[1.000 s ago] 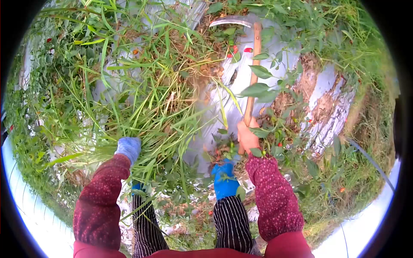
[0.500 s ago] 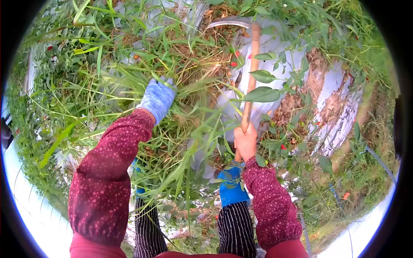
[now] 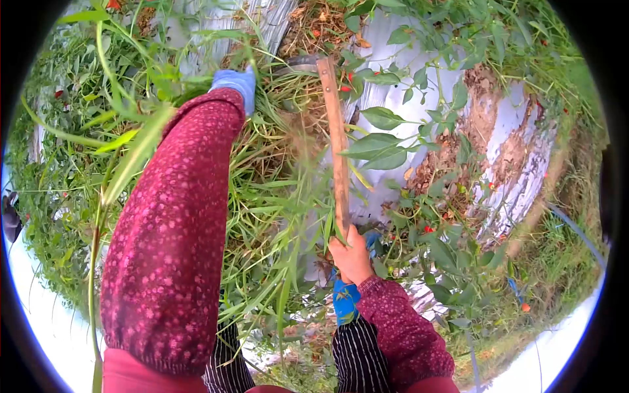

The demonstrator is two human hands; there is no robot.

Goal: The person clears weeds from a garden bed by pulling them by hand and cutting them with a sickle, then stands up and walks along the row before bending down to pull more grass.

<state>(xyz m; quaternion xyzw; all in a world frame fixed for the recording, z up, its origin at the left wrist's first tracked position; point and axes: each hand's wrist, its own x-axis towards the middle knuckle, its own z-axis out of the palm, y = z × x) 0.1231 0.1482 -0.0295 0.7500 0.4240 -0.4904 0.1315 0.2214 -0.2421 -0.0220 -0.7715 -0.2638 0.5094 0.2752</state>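
My left hand (image 3: 234, 86), in a blue knitted glove, reaches forward at the upper left and is closed round a bunch of long green grass (image 3: 190, 85). My bare right hand (image 3: 352, 254) is wrapped round the lower handle of a sickle (image 3: 337, 141). The handle points up and away from me, and the curved blade (image 3: 298, 64) extends left from its top, partly hidden in the grass just right of my gloved hand.
Pepper plants with red fruits (image 3: 429, 229) grow to the right. Pale plastic sheeting (image 3: 400, 59) covers the soil in strips. A blue hose (image 3: 576, 234) lies at the right. My striped trouser legs (image 3: 357, 354) and blue boots (image 3: 345, 301) are below.
My left hand has moved forward and up with grass in it. The sickle has shifted left, its blade now in the grass, and my right hand has moved slightly left and lower.
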